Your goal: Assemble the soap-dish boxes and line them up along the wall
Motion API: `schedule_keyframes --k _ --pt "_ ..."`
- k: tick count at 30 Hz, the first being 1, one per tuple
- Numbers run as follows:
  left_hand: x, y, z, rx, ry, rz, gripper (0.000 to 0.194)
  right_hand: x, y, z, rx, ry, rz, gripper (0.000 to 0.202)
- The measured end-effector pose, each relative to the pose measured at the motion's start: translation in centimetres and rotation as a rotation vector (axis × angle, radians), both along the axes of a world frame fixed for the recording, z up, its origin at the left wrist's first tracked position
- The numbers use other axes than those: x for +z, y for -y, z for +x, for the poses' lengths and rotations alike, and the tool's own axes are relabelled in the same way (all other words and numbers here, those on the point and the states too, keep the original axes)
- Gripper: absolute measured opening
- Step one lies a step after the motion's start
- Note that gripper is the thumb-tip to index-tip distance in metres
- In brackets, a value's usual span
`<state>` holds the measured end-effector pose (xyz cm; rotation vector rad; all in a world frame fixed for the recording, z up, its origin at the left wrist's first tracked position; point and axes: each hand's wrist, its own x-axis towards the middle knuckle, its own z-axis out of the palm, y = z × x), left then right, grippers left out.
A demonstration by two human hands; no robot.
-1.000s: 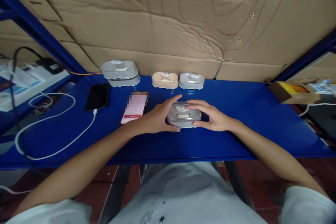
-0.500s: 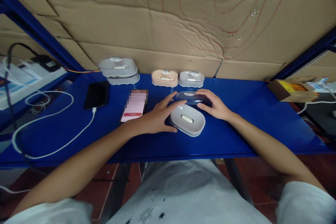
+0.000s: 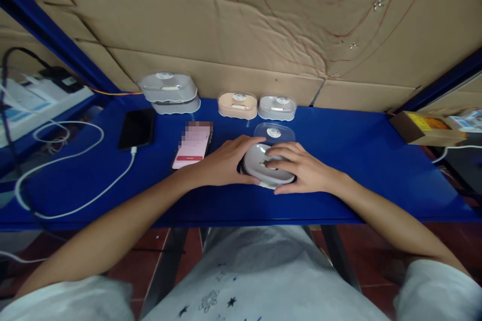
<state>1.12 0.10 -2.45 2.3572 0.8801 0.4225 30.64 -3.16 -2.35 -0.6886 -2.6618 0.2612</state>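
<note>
A grey oval dish (image 3: 256, 158) with a small pale piece in its middle sits near the front of the blue table. My left hand (image 3: 229, 163) curls round its left side, thumb and fingers on the rim. Two fingers of my right hand (image 3: 301, 168) reach inside to the middle, largely covering the pale piece, while the thumb lies by the front right edge. Just behind the dish lies a clear lid (image 3: 288, 133) with a round white label.
At the back stand a peach lidded box (image 3: 237, 106), a grey lidded box (image 3: 277, 108) and two stacked grey ones (image 3: 169, 89). Left are a lit phone (image 3: 194, 145), a dark phone (image 3: 136, 129) and its white cable (image 3: 128, 175). A cardboard box (image 3: 425, 129) is at the right.
My right hand has left the clear lid and come forward to the dish, its fingers now inside. My left hand has closed in on the dish's left side. The view has shifted slightly.
</note>
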Motion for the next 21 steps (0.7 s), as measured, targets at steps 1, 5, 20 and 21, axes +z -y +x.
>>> schedule_keyframes --k 1,5,20,21 --pt "0.0 0.0 0.0 0.006 0.004 -0.012 0.106 -0.1 0.1 -0.2 0.004 0.003 -0.003 0.058" --pt "0.4 0.3 0.2 0.004 0.001 -0.065 0.110 -0.7 -0.1 -0.5 0.030 -0.081 -0.054 0.042" --pt "2.3 0.3 -2.8 -0.079 -0.231 -0.268 0.126 0.8 -0.9 1.1 -0.077 -0.082 -0.055 0.021" --pt "2.5 0.3 -3.0 -0.091 -0.248 -0.268 0.125 0.8 -0.7 1.0 -0.077 -0.049 -0.031 0.023"
